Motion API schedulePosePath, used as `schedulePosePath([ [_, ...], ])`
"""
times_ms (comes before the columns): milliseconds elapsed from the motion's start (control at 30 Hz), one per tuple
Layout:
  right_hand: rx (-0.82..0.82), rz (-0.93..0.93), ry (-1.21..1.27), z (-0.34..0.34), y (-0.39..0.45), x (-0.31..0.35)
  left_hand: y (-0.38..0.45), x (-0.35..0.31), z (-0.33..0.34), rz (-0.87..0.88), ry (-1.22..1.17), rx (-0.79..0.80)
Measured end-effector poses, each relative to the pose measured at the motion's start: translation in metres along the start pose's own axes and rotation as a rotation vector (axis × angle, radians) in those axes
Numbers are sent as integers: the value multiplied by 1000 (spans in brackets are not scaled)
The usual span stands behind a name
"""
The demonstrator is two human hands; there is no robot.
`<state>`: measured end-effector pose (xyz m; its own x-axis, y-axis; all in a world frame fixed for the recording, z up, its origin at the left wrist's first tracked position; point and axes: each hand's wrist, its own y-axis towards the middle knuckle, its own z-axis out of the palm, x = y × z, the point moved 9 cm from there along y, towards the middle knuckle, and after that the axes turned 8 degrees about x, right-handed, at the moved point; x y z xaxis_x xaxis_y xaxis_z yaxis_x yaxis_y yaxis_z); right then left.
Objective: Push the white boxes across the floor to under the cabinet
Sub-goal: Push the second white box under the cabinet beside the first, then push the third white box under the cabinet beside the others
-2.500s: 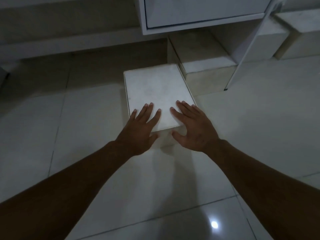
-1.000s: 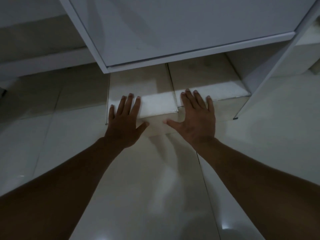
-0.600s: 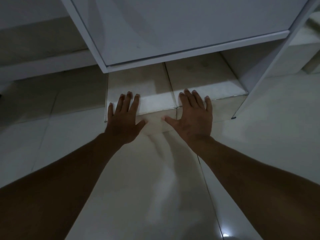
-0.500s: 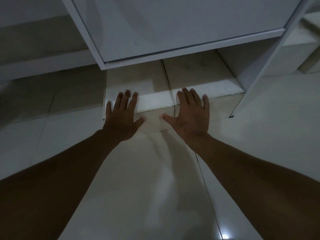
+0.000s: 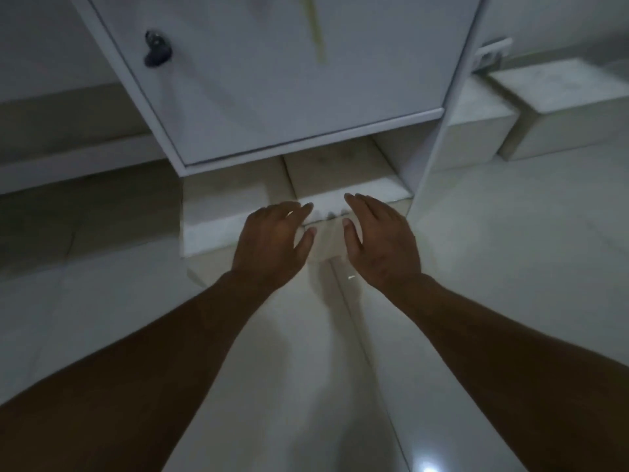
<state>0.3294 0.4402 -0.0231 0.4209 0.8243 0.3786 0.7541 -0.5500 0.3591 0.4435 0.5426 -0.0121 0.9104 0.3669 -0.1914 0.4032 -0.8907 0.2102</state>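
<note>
Cabinet [image 5: 289, 73], white and closed, fills the upper middle of the view, a dark knob [image 5: 156, 51] on its door's left side and a gap open between its base and the tiled floor [image 5: 510, 250]. Two white boxes lie side by side in that gap: the left box [image 5: 218, 216] sticks out past the cabinet's front edge, and the right box [image 5: 340, 178] sits touching it, deeper under the cabinet base and against the cabinet's right leg. Both hands hover low in front of the cabinet with fingers loosely bent and gripping nothing; the left hand [image 5: 272, 243] is over the left box's near right corner, the right hand [image 5: 381, 240] before the right box's front face, and whether either touches a box cannot be told. Right of the cabinet, two more white boxes [image 5: 558, 107] stand on the floor beside each other.
</note>
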Motion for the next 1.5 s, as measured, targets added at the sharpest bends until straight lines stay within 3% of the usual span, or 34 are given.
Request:
schedulePosePath([
  [433, -151, 238, -194, -207, -21, -84, 77, -187, -78, 290, -212, -96],
  [667, -147, 414, -266, -275, -63, -139, 96, -266, -88, 393, -255, -91],
  [1267, -120, 306, -170, -381, -17, -325, 215, -421, -81, 156, -140, -94],
  [1500, -159, 286, -130, -433, 7, -389, 276, -471, -105, 150, -90, -115],
])
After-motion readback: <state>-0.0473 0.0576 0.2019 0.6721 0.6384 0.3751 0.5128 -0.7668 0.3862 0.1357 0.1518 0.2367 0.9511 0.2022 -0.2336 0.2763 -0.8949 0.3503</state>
